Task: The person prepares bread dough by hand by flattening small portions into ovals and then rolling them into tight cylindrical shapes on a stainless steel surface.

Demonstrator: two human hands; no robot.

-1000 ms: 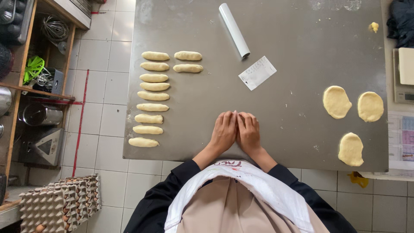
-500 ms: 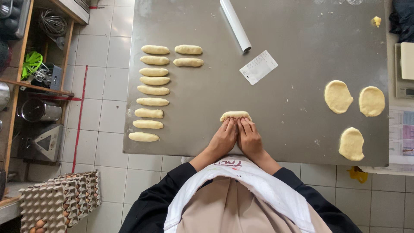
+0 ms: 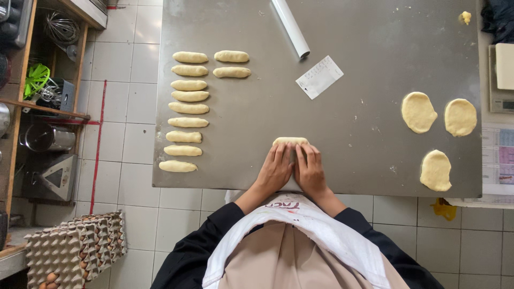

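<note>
I have both palms flat and side by side just below the middle of the frame, the left hand (image 3: 274, 170) and right hand (image 3: 310, 170) with fingers stretched forward and pressed together, pinching nothing; their fingertips rest on the near edge of a dough roll (image 3: 290, 141) lying crosswise on the steel table (image 3: 364, 64). As I judge it, uneven pressure from one palm could leave the roll thicker at one end or flatten it, and dough sticking to the bare metal could tear its skin. The finished rolls (image 3: 186, 109) lie in a column at the left of the frame, with two more (image 3: 232, 63) beside its top, all well apart from my hands. Three flat dough discs (image 3: 438, 128) wait at the right, a white rolling pin (image 3: 290, 27) and a paper slip (image 3: 319, 77) lie above. Nothing stands between my hands and these; an egg tray (image 3: 75, 246) sits at lower left, off the table.
</note>
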